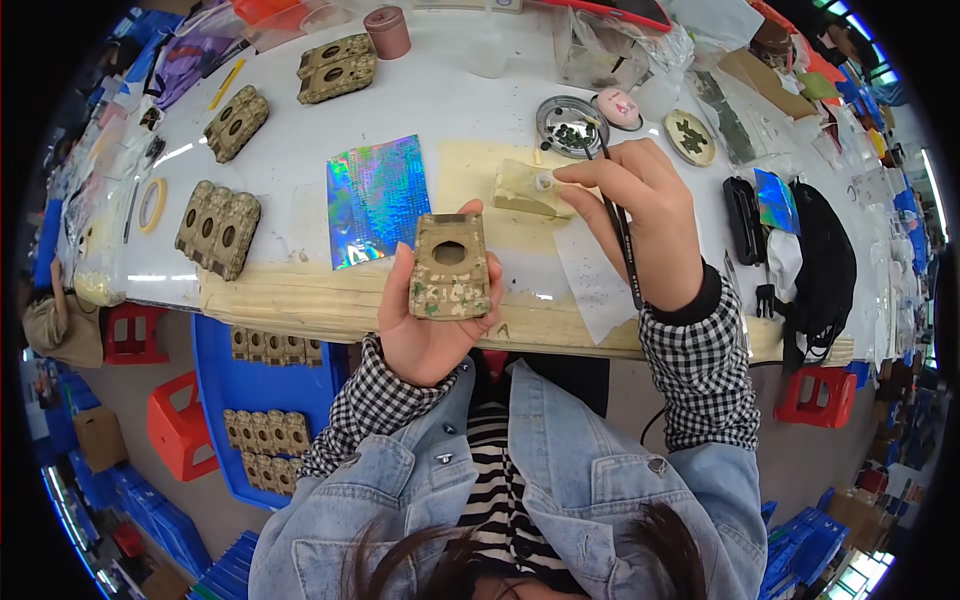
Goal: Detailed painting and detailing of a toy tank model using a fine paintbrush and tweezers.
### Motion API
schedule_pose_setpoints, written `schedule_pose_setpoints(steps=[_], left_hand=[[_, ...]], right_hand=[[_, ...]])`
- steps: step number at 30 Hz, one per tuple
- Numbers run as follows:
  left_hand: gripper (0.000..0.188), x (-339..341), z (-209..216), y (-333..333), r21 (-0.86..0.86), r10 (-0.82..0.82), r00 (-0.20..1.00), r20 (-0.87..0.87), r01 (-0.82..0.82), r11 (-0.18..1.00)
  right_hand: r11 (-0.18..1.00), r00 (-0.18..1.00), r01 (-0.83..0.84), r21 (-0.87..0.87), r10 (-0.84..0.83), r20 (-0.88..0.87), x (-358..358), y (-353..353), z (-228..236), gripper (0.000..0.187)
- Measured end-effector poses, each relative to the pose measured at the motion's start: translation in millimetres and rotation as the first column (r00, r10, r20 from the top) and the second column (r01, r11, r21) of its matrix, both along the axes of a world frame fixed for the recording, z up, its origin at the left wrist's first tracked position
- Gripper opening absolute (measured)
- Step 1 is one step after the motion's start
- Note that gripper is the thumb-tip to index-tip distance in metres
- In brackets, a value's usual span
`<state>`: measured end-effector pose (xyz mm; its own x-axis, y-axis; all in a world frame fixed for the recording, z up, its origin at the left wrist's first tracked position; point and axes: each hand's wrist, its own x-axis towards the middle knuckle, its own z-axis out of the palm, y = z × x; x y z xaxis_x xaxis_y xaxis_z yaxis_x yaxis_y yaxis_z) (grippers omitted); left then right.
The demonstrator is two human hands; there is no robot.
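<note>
My left hand (432, 335) is closed around a camouflage-patterned model tank part (449, 285) with a round hole, its face turned up. Slim black tweezers (626, 245) lie across my right hand (645, 205), tucked between its fingers with the two tips pointing away from me. The thumb and index finger of that hand reach to a pale yellow block (520, 190), by a whitish round spot on its top. Whether they touch the spot I cannot tell. Just beyond stands a clear round dish (571, 103) with small dark green pieces.
More camouflage parts (218, 230) stand at the left, beside a shiny holographic sheet (375, 200). A shallow dish of green bits (690, 137), a black case (743, 220) and a black bag (825, 260) lie right. A blue tray (215, 400) of parts sits below the table edge.
</note>
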<state>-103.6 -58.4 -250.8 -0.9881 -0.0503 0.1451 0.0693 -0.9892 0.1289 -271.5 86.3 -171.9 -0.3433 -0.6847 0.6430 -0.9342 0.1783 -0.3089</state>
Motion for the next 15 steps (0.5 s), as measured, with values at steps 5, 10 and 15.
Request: schedule_pose_setpoints(steps=[5,10,15], left_hand=[[0.074,-2,4,5,-0.049,-0.001,0.999,0.047,0.003,0.999],[0.067,-3,2,11,0.011,-0.046,0.999,0.011,0.046,0.999],[0.066,-2,1,14,0.006,-0.052,0.999,-0.005,0.052,0.999]], right_hand=[[0.999,0.998,-0.004,0.037,0.007,-0.069,-3,-6,-8,0.018],[0.999,0.997,-0.008,0.036,0.011,-0.081,-5,-10,-14,0.017],[1.0,0.997,-0.015,-0.002,0.015,-0.076,-5,-13,-18,0.015]])
